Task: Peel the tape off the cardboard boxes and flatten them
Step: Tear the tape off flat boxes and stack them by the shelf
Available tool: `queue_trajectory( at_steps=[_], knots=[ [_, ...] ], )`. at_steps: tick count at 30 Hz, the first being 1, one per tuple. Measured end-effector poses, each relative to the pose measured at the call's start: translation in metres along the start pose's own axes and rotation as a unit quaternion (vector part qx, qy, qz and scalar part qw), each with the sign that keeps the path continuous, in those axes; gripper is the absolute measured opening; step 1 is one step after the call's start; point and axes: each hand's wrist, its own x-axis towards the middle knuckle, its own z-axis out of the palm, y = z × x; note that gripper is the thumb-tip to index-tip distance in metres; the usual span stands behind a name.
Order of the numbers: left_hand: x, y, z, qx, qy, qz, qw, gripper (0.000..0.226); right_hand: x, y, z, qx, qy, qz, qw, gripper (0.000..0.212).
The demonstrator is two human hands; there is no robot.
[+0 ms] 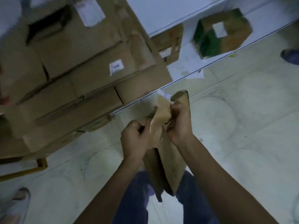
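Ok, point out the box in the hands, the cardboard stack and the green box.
held box (171,160), head view, its flat brown side panel.
cardboard stack (77,75), head view, the top sheet.
green box (208,39), head view, its green side.

Your blue trousers (132,199) stand over pale floor tiles (242,126). A light shoe (17,206) sits at your lower left, a blue shoe (291,56) at the far right edge, and a yellow bar (24,170) lies to your left.

A storeroom is suggested, or a stockroom: cardboard boxes (72,70) bearing paper labels (116,66) are stacked on the tiled floor (242,126) by the near edge of white shelving (161,13), where a printed carton (221,33) is kept.
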Motion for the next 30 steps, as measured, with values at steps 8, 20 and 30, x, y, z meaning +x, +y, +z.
queue_trajectory(
  at_steps=[8,20,30],
  knots=[
    [-0.076,0.186,0.003,-0.097,0.003,0.095,0.991,0.023,-0.157,-0.102,0.012,-0.332,0.04,-0.389,0.859,0.043],
    [-0.038,0.324,-0.041,-0.104,0.061,0.27,0.955,0.028,-0.19,-0.22,0.077,-0.154,-0.021,-0.394,0.906,0.032],
    [0.073,0.374,-0.075,-0.082,0.079,0.304,0.946,0.015,-0.124,-0.324,0.132,-0.219,-0.131,-0.257,0.932,0.019]
  ],
)
